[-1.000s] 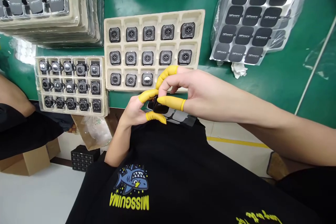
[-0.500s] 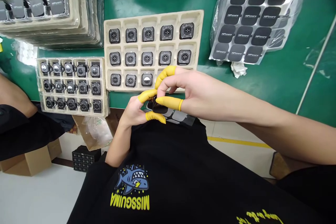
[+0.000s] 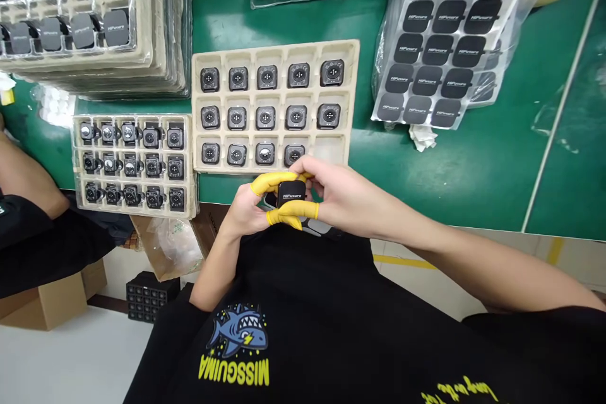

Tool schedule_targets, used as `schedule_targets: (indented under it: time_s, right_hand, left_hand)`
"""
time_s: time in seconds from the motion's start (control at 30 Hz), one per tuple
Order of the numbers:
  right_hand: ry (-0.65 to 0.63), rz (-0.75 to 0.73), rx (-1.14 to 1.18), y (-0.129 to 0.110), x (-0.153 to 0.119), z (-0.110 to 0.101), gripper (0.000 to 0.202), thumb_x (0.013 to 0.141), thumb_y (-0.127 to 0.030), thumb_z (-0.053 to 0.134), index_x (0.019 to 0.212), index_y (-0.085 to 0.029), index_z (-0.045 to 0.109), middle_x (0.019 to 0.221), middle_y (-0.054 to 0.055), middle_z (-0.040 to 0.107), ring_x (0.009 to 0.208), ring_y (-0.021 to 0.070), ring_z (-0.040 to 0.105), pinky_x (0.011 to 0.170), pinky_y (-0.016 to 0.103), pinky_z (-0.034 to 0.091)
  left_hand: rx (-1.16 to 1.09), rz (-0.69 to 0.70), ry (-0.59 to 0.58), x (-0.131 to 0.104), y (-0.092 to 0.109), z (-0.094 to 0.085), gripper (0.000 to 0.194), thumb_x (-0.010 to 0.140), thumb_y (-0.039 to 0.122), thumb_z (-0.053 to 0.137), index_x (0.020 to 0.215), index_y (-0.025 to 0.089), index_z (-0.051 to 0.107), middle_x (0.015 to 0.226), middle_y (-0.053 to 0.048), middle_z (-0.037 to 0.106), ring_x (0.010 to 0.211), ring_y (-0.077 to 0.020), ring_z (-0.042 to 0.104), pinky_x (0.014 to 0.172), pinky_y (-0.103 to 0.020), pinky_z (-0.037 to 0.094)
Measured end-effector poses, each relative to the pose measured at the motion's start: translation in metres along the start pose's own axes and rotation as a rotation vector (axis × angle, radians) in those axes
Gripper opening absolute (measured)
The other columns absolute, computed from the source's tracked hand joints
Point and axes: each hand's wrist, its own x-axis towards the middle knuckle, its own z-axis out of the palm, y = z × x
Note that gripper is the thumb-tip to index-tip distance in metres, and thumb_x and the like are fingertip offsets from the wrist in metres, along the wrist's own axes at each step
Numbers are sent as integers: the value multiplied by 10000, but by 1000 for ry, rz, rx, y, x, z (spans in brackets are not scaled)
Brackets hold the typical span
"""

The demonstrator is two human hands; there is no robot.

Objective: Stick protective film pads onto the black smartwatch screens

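A smartwatch body [image 3: 291, 192] is held between my hands at the table's front edge, its black face with white HiFuture lettering turned up to me. My left hand [image 3: 247, 207], with yellow finger cots on thumb and finger, grips it from the left side. From the right, my right hand [image 3: 343, 197] presses its cotted thumb along the lower edge, other fingers closed behind the top edge. Partly hidden below the hands lies a sheet of grey film labels [image 3: 318, 226]. Just beyond, a beige tray [image 3: 276, 48] holds several watch bodies, sensor side up.
Left of that tray sits a smaller, plastic-covered tray of watches [image 3: 135, 208]. A tall stack of trays [image 3: 163, 31] rises at back left. Sheets of HiFuture labels [image 3: 426, 66] lie at right beside a crumpled tissue [image 3: 423, 137]. Another person's arm [image 3: 28, 170] shows at far left.
The watch face, glossy and dark before, now shows the HiFuture lettering. My right hand has come lower and closed around the watch's edge. The view has shifted slightly.
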Motion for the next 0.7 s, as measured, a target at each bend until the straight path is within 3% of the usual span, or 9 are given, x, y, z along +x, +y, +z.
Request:
schedule_targets:
  time_s: [0.1,0.23,0.33,0.43,0.53,0.6,0.7]
  right_hand:
    - [3,81,108,3,4,7,360,991,-566,792,967,-261,603,763,-23,657,644,174,572,556,299,434]
    - [83,53,146,4,9,9,205,1046,-406,656,919,-252,611,743,-8,672,663,181,600,593,300,446]
    - [61,45,192,5,9,7,274,1079,-426,589,873,-246,606,749,0,662,675,181,615,628,307,479]
    - [10,79,264,4,6,9,310,1064,-545,655,989,-244,652,831,9,694,726,192,651,652,314,505]
    - [22,79,273,6,5,14,296,1032,-534,715,1092,-257,629,904,9,717,749,195,655,644,314,494]
    - [96,14,232,12,6,11,231,1064,-482,661,1034,-259,609,886,5,702,749,190,637,656,317,483]
    - [359,-87,36,31,8,-8,158,1065,-400,654,1012,-252,636,885,12,695,743,187,578,681,334,448]
  left_hand:
    - [-28,-12,-20,0,1,2,789,803,644,959,1458,253,757,1190,-98,911,1024,-245,905,899,-272,714]
    - [-84,-75,8,-2,3,8,797,816,646,953,1467,242,734,1158,-91,913,979,-244,901,863,-290,717]
    - [-117,-165,16,-7,2,11,813,821,645,956,1479,233,717,1119,-90,910,958,-251,898,865,-312,717]
    - [-103,-179,44,-9,0,12,814,805,657,963,1461,233,735,1135,-97,899,971,-253,890,879,-321,712]
    - [-56,-157,74,-7,3,12,788,798,641,972,1442,239,759,1121,-88,881,907,-226,855,821,-305,697]
    - [-69,-173,84,-4,9,10,826,810,576,990,1527,274,711,1023,-40,855,788,-173,788,756,-275,666]
    - [-153,-204,97,-3,21,1,884,872,491,975,1654,338,593,906,23,799,679,-114,681,693,-234,614]
